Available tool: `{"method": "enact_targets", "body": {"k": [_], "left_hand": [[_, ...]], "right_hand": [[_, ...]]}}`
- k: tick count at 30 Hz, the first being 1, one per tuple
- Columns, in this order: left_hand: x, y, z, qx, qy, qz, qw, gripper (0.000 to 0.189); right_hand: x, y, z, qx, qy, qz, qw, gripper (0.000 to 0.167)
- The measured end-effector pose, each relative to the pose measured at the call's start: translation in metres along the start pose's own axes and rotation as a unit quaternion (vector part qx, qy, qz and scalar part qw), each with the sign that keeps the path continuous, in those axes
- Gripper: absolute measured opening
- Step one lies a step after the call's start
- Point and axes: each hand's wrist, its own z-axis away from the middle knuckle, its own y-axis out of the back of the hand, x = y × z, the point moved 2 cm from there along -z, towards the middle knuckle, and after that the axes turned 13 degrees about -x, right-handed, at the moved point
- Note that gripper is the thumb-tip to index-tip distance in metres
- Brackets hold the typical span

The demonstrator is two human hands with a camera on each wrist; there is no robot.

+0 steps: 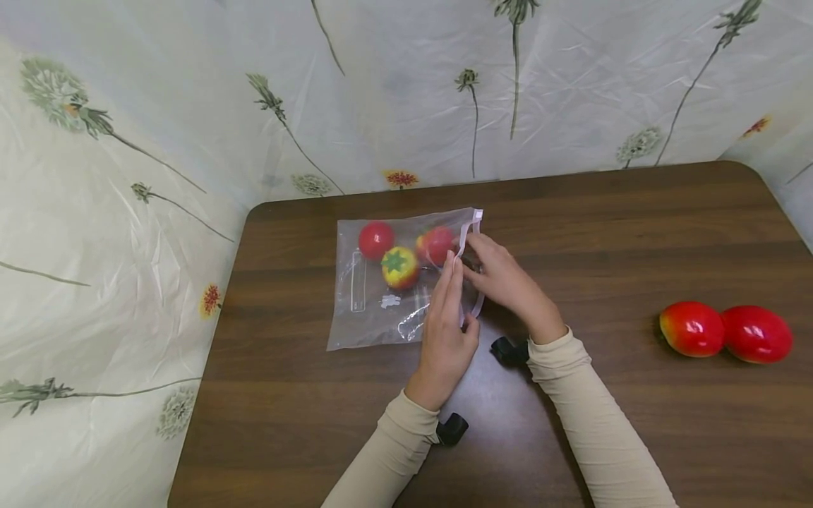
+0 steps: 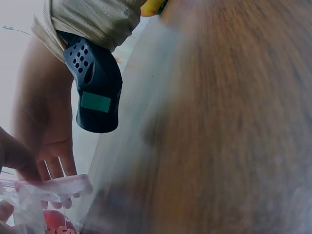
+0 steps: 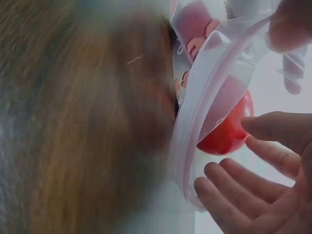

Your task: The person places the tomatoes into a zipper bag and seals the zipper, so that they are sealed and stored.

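Note:
A clear zip bag (image 1: pixel 356 328) lies on the table with its mouth to the right. Inside it are a red round fruit (image 1: pixel 376 240), a yellow-red fruit (image 1: pixel 400 268) with a green star-shaped top, and a red-yellow fruit (image 1: pixel 436 245). My left hand (image 1: pixel 443 331) lies along the mouth and pinches the bag's edge. At the opening, my right hand (image 1: pixel 504 275) has its fingers loosely spread. In the right wrist view, a glossy red fruit (image 3: pixel 225 131) sits right at those fingertips, partly behind the bag's pinkish zip rim (image 3: pixel 192 131).
Two glossy red fruits, one with a yellow-green side (image 1: pixel 692 329) and one beside it (image 1: pixel 757 334), rest at the right of the brown wooden table (image 1: pixel 591 233). A floral plastic sheet (image 1: pixel 406 92) hangs behind the table's back edge.

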Motion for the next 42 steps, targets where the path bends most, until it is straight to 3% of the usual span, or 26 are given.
{"method": "enact_targets", "body": {"k": [10,15,23,30,37,42], "left_hand": [[0.000,0.000,0.000,0.001,-0.004,0.003,1.0000,0.099],[0.000,-0.001,0.000,0.000,-0.004,0.007,1.0000,0.099],[0.000,-0.002,-0.001,0.000,-0.012,0.007,0.9999,0.098],[0.001,-0.001,0.000,0.006,-0.010,0.010,0.9999,0.096],[0.000,0.000,0.000,0.012,-0.016,0.006,0.9998,0.095],[-0.002,-0.002,0.000,0.014,-0.017,0.009,0.9997,0.095]], "right_hand": [[-0.004,-0.008,0.001,-0.029,0.060,-0.012,0.9977,0.034],[-0.005,-0.009,0.003,-0.047,0.056,-0.017,0.9972,0.036],[-0.003,-0.007,0.004,-0.042,0.037,-0.019,0.9983,0.037],[-0.003,-0.014,0.003,-0.049,0.035,-0.015,0.9981,0.025],[-0.006,-0.019,0.002,-0.071,0.043,-0.040,0.9957,0.043],[-0.009,-0.020,0.001,-0.081,0.047,-0.050,0.9943,0.046]]}}
